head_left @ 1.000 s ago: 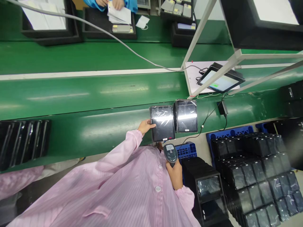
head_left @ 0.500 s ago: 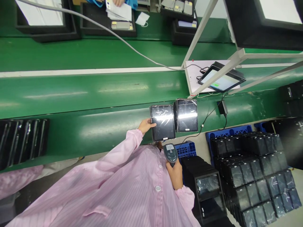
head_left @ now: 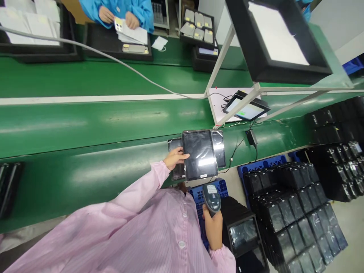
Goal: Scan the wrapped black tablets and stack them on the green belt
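Observation:
My left hand (head_left: 176, 157) grips a dark tablet (head_left: 200, 153) by its left edge, thumb on top. A small white label shows at the tablet's lower edge. The held tablet partly covers another tablet (head_left: 178, 173) on the left and a wrapped tablet (head_left: 218, 149) on the right, both at the green bench's near edge. My right hand (head_left: 213, 223) is wrapped round the handle of a barcode scanner (head_left: 212, 199), held low in front of my body. The scanner's head points up toward the bench.
A tilted display (head_left: 246, 108) stands on a white board under a metal frame (head_left: 253, 93) bearing a black tray (head_left: 284, 72). A black adapter (head_left: 251, 137) lies nearby. Stacked black devices (head_left: 295, 208) stand at right. Across the bench, a person in blue sleeves (head_left: 142, 13) handles white sheets.
My left hand has lifted a tablet and moved it right, partly over the right-hand stack; another tablet shows beneath it. The scanner has shifted slightly right and down. The view has turned.

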Available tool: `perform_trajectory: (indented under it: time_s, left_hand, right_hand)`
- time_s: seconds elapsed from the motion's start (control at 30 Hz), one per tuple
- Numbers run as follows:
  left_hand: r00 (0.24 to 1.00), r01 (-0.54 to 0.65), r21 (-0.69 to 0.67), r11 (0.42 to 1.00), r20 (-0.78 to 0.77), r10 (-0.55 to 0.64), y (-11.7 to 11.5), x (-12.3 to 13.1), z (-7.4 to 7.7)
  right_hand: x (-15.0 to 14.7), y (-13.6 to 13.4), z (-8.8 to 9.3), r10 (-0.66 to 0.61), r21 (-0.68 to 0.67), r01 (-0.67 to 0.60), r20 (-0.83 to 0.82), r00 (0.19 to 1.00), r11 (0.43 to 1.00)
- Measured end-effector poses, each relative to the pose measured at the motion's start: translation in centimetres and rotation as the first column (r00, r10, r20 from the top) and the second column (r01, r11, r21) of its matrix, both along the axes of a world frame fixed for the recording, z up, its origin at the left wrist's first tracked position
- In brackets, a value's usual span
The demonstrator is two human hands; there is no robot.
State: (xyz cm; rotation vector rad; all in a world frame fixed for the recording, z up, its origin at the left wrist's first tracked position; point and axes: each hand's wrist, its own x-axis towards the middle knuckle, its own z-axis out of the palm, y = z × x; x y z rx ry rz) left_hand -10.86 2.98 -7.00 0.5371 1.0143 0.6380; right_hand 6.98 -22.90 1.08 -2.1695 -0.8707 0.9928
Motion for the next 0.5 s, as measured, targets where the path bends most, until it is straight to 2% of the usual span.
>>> perform_trajectory:
  time_s: [0.07, 0.17, 0.27, 0.33, 0.4, 0.5]
  left_hand:
    - [0.999, 0.021, 0.018, 1.000, 0.028, -0.021, 1.6, 3.4, 0.2]
    - [0.999, 0.036, 0.003, 0.999, 0.012, -0.036, 3.4, 8.0, -0.3]
    - [0.998, 0.035, -0.003, 0.999, -0.051, -0.035, 4.3, 10.9, -1.0]
    - [0.995, 0.038, 0.032, 0.999, -0.099, -0.034, 4.4, 11.8, -1.3]
    - [0.977, 0.074, 0.129, 0.989, -0.209, -0.046, 4.4, 11.7, -1.4]
    - [0.878, 0.191, 0.360, 0.913, -0.479, 0.005, 4.3, 9.6, -1.5]
  right_hand:
    - [0.7, -0.1, 0.2, -0.027, 0.017, 0.026, 0.036, 0.999, 1.000]
    - [1.6, -0.1, 0.1, -0.051, 0.044, 0.048, 0.065, 0.997, 0.998]
    - [2.2, -0.1, -0.4, -0.046, 0.048, 0.044, 0.055, 0.997, 0.998]
    - [2.4, 0.1, -0.7, -0.029, 0.044, 0.028, 0.031, 0.999, 0.999]
    - [2.2, 0.4, -1.0, 0.005, 0.032, -0.005, -0.009, 1.000, 0.999]
    - [1.4, 1.2, -2.1, 0.093, -0.005, -0.094, -0.072, 0.993, 0.996]
